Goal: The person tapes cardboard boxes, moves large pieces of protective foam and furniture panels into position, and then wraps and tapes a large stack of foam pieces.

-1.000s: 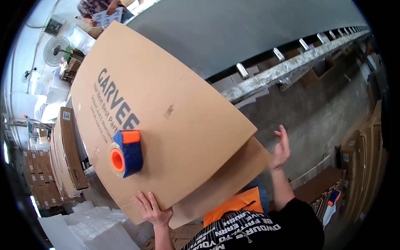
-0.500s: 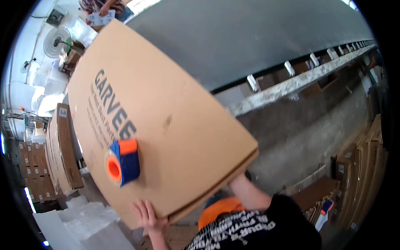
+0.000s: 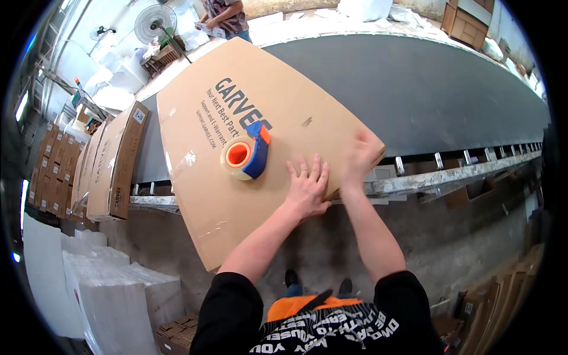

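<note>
A large flat cardboard box [image 3: 290, 94] with dark print lies slanted across the conveyor, its near end jutting past the belt's edge. My left hand [image 3: 307, 188] rests on its top near the near-right edge, fingers spread, thumb by the rim. By the box's right corner is my right hand [image 3: 362, 158], raised and smeared by motion, so its fingers cannot be made out. A tape dispenser [image 3: 258, 157], blue and orange with a roll of clear tape, sits on the box left of my left hand; neither hand touches it.
The grey conveyor belt [image 3: 426, 94] runs behind the box, with a worn metal rail [image 3: 438, 184] and rollers along its near side. More cartons [image 3: 109, 165] stand at the left. White wrapped blocks [image 3: 112, 284] are lower left. Across the belt stands another person [image 3: 228, 18].
My left hand has moved from the box's near edge onto its top. My right hand has come up from under the right edge. The view has turned; the dispenser still rests on the box.
</note>
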Motion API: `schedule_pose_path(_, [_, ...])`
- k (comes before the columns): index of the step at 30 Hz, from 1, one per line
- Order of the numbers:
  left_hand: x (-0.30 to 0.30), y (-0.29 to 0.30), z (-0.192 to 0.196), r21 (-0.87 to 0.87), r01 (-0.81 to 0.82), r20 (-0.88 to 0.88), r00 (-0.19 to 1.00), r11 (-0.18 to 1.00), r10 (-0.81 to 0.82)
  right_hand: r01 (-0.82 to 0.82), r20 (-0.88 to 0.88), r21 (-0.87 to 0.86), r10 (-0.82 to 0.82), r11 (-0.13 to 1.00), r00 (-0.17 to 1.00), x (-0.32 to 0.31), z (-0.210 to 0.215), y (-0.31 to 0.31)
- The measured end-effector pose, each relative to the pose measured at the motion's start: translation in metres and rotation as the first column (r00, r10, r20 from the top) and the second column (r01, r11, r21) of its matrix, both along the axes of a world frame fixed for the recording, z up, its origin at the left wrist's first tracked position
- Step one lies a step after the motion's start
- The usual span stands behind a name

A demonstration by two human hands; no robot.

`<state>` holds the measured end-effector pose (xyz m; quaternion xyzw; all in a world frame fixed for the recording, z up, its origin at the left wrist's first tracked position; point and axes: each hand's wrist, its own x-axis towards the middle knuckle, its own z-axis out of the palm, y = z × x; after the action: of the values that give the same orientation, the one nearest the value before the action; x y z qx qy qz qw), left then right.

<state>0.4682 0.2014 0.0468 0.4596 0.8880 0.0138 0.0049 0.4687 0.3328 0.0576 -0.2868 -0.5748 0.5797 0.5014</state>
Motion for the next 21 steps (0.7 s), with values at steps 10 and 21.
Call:
schedule_pose_path(10, [-0.016, 0.002, -0.074, 0.131, 0.007, -0.292, 0.956, 0.991, 0.032, -0.462, 0.667, -0.446, 0.629, 0.767, 0.400, -0.115, 0.026, -0.134])
schedule_pose_path(21, [-0.008, 0.038, 0.003, -0.007, -0.160, 0.031, 0.987, 0.987, 0.161, -0.630, 0.715, 0.496, 0.131, 0.597, 0.687, -0.013, 0.128, 0.077])
